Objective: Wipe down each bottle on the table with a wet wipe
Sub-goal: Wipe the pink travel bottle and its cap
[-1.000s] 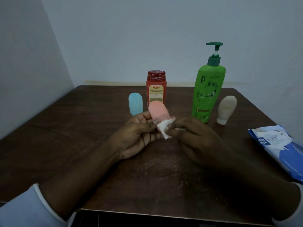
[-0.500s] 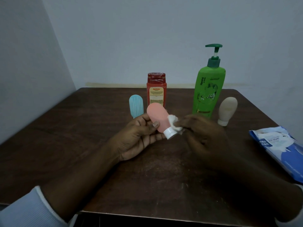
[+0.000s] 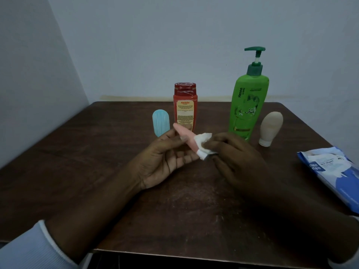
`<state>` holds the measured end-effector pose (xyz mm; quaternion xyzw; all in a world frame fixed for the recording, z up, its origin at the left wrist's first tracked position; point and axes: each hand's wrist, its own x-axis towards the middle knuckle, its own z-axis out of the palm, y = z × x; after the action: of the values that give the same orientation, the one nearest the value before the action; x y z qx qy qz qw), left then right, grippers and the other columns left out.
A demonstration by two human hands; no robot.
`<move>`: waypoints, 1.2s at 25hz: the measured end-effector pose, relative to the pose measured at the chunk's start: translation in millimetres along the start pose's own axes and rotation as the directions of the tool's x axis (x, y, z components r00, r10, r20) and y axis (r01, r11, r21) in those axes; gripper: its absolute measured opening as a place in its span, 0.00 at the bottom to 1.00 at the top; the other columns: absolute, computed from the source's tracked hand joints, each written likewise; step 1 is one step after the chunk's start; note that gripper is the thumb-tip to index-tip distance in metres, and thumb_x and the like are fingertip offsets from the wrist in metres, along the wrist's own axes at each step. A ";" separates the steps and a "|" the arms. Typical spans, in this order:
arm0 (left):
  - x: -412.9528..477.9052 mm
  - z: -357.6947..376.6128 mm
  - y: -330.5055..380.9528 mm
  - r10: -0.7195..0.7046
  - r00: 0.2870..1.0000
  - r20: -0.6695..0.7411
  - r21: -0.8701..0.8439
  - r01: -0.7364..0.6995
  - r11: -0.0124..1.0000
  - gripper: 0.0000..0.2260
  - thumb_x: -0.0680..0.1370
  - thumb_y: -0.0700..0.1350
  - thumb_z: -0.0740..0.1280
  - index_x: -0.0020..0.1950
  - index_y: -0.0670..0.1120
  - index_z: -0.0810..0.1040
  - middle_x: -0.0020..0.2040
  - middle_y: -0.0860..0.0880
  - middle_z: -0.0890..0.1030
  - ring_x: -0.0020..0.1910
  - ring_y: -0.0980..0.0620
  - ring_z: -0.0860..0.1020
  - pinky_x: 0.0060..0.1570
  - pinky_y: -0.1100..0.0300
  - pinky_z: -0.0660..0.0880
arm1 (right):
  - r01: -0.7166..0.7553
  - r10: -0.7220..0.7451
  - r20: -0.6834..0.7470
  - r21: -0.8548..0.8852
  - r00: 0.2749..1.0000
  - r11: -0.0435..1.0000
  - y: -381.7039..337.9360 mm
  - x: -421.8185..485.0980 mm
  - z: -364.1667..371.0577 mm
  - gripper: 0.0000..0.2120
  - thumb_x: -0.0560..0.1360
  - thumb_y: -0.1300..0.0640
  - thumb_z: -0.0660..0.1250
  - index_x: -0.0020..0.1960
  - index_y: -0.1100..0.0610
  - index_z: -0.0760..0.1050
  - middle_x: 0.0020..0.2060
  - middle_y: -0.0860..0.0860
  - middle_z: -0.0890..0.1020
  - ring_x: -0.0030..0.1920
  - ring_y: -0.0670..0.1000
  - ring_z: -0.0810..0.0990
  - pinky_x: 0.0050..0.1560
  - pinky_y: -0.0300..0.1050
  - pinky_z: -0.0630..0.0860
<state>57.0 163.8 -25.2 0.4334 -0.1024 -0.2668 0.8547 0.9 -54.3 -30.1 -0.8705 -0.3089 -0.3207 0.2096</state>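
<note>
Wiping a pink bottle (image 3: 183, 133) with a wet wipe (image 3: 204, 141), both held over the middle of the table (image 3: 97, 152).
The left hand (image 3: 165, 160) pinches the tilted pink bottle between thumb and curled fingers, with its cap end lower and to the right. The right hand (image 3: 239, 158) grips the crumpled wet wipe against the bottle near its white cap. Behind them stand a blue bottle (image 3: 160, 123), a red bottle (image 3: 185, 107), a green pump bottle (image 3: 247, 109) and a beige bottle (image 3: 271, 128). A pack of wipes (image 3: 330, 171) lies at the right edge.

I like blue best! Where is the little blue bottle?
The little blue bottle stands upright on the table left of centre in the head view, just left of the red bottle and behind the left hand.
</note>
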 end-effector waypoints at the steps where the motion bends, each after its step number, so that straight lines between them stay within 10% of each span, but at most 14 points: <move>1: 0.5 0.6 -1.3 0.003 1.000 -0.020 0.031 -0.003 1.000 0.21 0.78 0.37 0.69 0.72 0.43 0.74 0.67 0.37 0.81 0.65 0.39 0.82 0.57 0.45 0.83 | 0.055 -0.054 0.025 -0.055 0.998 0.997 -0.9 0.2 -0.8 0.16 0.76 0.64 0.66 0.63 0.61 0.77 0.58 0.54 0.78 0.58 0.49 0.75 0.57 0.40 0.73; 4: 1.0 1.0 -2.4 0.040 0.997 -0.062 0.111 -0.033 0.993 0.25 0.74 0.35 0.69 0.72 0.45 0.74 0.61 0.41 0.85 0.61 0.43 0.84 0.54 0.48 0.85 | 0.162 -0.152 0.107 -0.089 0.983 0.983 -1.7 -1.3 -1.3 0.15 0.77 0.61 0.64 0.63 0.60 0.78 0.60 0.55 0.78 0.61 0.50 0.74 0.60 0.41 0.72; 7: -1.3 -0.5 0.0 0.093 0.994 -0.059 0.117 -0.085 0.989 0.26 0.72 0.35 0.70 0.70 0.47 0.76 0.57 0.45 0.87 0.59 0.46 0.85 0.50 0.52 0.85 | -0.131 0.127 0.036 0.188 0.991 0.973 2.1 1.4 -4.1 0.16 0.76 0.60 0.69 0.63 0.53 0.79 0.60 0.47 0.80 0.60 0.41 0.76 0.60 0.38 0.75; 13: -1.8 2.6 0.4 0.147 0.986 -0.076 0.214 -0.128 0.969 0.25 0.70 0.34 0.70 0.65 0.51 0.78 0.54 0.51 0.88 0.60 0.50 0.84 0.55 0.58 0.83 | -0.512 0.454 0.330 0.775 0.827 0.370 6.3 4.1 -2.0 0.14 0.75 0.67 0.68 0.59 0.60 0.79 0.51 0.56 0.86 0.49 0.56 0.85 0.49 0.44 0.82; 18: -4.4 3.7 0.2 0.142 0.989 -0.046 0.179 -0.132 0.975 0.25 0.71 0.33 0.69 0.67 0.49 0.77 0.60 0.47 0.86 0.63 0.49 0.83 0.57 0.55 0.83 | -0.611 0.436 0.574 0.789 0.693 -0.067 1.0 6.7 -4.7 0.15 0.73 0.64 0.67 0.58 0.67 0.78 0.49 0.63 0.84 0.43 0.54 0.82 0.42 0.41 0.83; 22: -6.7 7.7 -1.0 0.132 0.991 -0.004 0.116 -0.130 0.985 0.24 0.72 0.33 0.67 0.68 0.48 0.76 0.59 0.45 0.87 0.60 0.47 0.85 0.55 0.53 0.84 | -0.668 0.354 0.692 0.714 0.629 -0.208 3.0 7.9 -10.6 0.14 0.74 0.64 0.66 0.57 0.70 0.77 0.41 0.61 0.82 0.35 0.49 0.81 0.33 0.39 0.80; 27: -5.2 9.0 3.9 0.108 0.991 -0.075 -0.095 -0.115 0.989 0.23 0.74 0.34 0.66 0.68 0.47 0.75 0.56 0.39 0.87 0.55 0.40 0.86 0.46 0.46 0.86 | -0.671 0.415 0.629 0.739 0.658 -0.056 7.2 6.6 -10.2 0.09 0.76 0.66 0.65 0.53 0.70 0.79 0.41 0.63 0.82 0.32 0.51 0.80 0.29 0.40 0.78; 30: -4.3 8.5 7.3 0.032 0.989 -0.143 -0.185 -0.058 0.981 0.20 0.74 0.35 0.67 0.66 0.43 0.74 0.56 0.34 0.86 0.53 0.37 0.87 0.48 0.44 0.85 | -0.482 0.475 0.139 0.460 0.869 0.746 8.1 4.5 -8.8 0.11 0.78 0.63 0.66 0.59 0.55 0.81 0.46 0.48 0.84 0.44 0.44 0.82 0.43 0.37 0.77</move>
<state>52.6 163.8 -14.0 0.3655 -0.0263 -0.2249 0.9029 5.2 -63.3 -22.1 -0.8424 -0.1465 -0.1637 0.4920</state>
